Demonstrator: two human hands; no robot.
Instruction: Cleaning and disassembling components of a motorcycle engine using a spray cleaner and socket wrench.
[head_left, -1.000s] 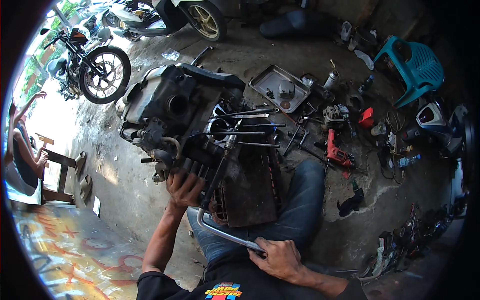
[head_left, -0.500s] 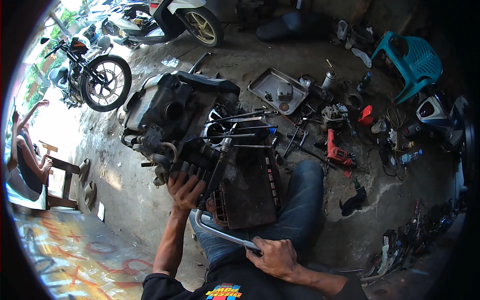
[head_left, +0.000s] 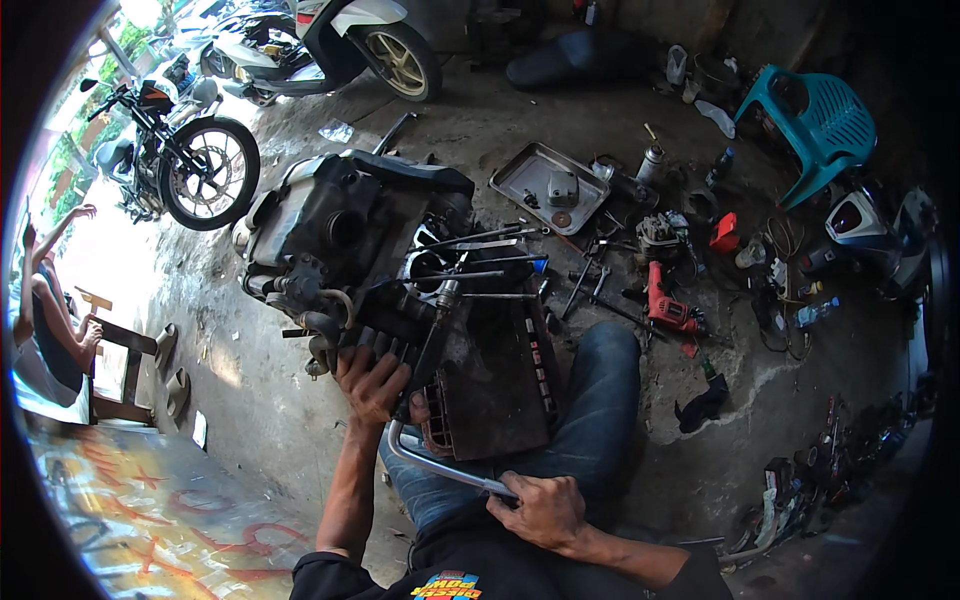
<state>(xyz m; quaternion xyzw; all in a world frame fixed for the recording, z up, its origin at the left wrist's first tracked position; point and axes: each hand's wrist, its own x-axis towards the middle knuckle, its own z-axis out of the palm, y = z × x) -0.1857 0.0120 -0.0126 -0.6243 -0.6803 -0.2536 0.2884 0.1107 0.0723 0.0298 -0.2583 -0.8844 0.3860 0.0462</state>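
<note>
A motorcycle engine (head_left: 340,215) lies before my knees, its long studs standing out around the open bore. A socket wrench with a bent chrome handle (head_left: 440,466) reaches up to a socket (head_left: 449,293) among the studs; what the socket sits on is hidden. With fingers closed, my right hand (head_left: 540,512) grips the handle's lower end. My left hand (head_left: 372,385) is curled at the wrench's bend, its thumb across the bar and its fingers against the dark ribbed part of the engine. A rusty, flat finned piece (head_left: 495,415) is between my legs.
A metal tray (head_left: 515,183) with small parts stands beyond the engine. Several wrenches, a red power drill (head_left: 668,302) and a carburetor-like part (head_left: 660,235) lie to the right. Farther out are a teal chair (head_left: 825,125), motorcycles (head_left: 205,170), and a seated person (head_left: 60,310) at left.
The whole view has shifted slightly. Both hands keep their grip, and the wrench stays at nearly the same angle to the engine.
</note>
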